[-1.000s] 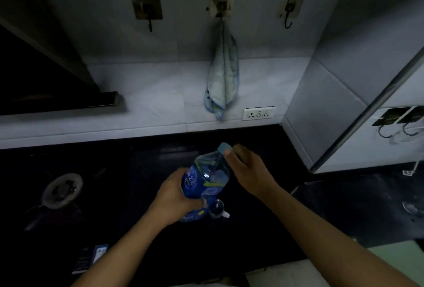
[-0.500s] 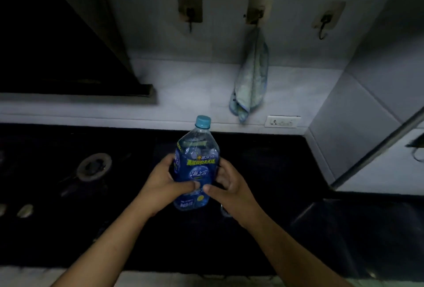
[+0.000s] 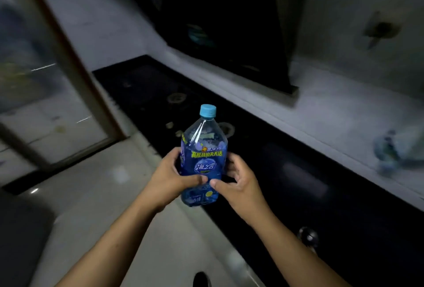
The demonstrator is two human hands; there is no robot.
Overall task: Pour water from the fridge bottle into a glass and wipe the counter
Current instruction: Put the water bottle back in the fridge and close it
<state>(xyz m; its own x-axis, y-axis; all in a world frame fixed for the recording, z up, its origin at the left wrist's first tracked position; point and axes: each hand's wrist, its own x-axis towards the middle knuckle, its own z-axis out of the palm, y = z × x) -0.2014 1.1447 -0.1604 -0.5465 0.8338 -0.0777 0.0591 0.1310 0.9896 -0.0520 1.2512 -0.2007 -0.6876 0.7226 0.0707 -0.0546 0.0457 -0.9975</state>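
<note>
Both hands are holding the bottle (image 3: 203,158) up in the air, in front of the person, over the edge of the dark table (image 3: 321,195). The left hand (image 3: 169,178) is wrapping around the left side of the bottle, with its thumb pressing on the front of the blue label. The right hand (image 3: 238,183) is touching the right side, with its thumb on the lower front; its other fingers are curling loosely near the bottle, so this grip is looking lighter than the left one. The bottle is standing almost straight up, and its light blue cap (image 3: 207,111) is sitting on top, closed. The bottle is looking mostly full of water. The picture is blurry, as if the head is turning. No glass is clearly showing; a small round shiny thing (image 3: 308,237) is sitting on the table near the right arm, but it is too dark and blurry to say what it is. A blurry blue and white cloth (image 3: 394,149) is hanging by the wall far to the right, well apart from the hands. From what is showing, I am guessing the bottle is already out of the fridge, but I cannot tell if any water is already poured. What is looking left is wiping the table with a cloth, and maybe putting the bottle away.
</note>
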